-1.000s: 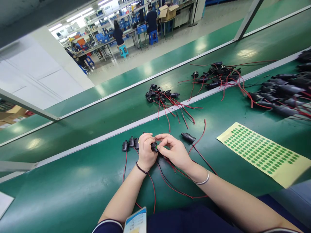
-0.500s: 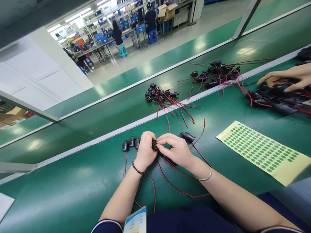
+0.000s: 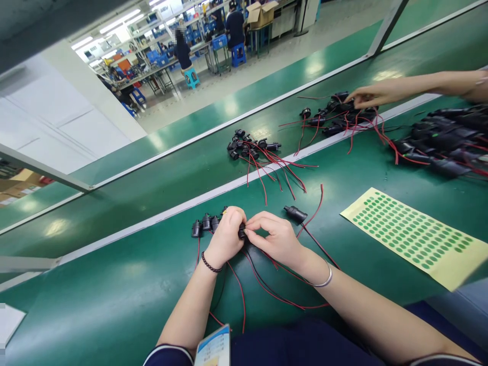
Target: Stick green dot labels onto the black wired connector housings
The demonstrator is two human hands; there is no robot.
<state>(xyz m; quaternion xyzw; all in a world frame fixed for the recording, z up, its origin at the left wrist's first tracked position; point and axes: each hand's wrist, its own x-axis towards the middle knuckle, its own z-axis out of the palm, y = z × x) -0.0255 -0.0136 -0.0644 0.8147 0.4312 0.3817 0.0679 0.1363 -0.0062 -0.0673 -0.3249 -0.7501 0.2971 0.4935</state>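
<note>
My left hand (image 3: pixel 226 231) and my right hand (image 3: pixel 272 238) meet over the green table, both closed on one small black connector (image 3: pixel 241 231) with red and black wires trailing toward me. Left of my left hand stands a short row of black connectors (image 3: pixel 205 224). Just beyond my right hand lies a single black connector (image 3: pixel 295 214) with a red wire. A yellow sheet of green dot stickers (image 3: pixel 412 236) lies to the right.
A pile of wired connectors (image 3: pixel 253 148) lies on the green conveyor belt beyond. Another person's hand (image 3: pixel 368 95) reaches into a second pile (image 3: pixel 337 118). Larger black parts (image 3: pixel 442 140) are heaped at far right. A white paper (image 3: pixel 9 323) lies at the left edge.
The other person's hand moved from the black parts at far right leftward to the far connector pile. My hands stayed together on the connector, shifting only slightly.
</note>
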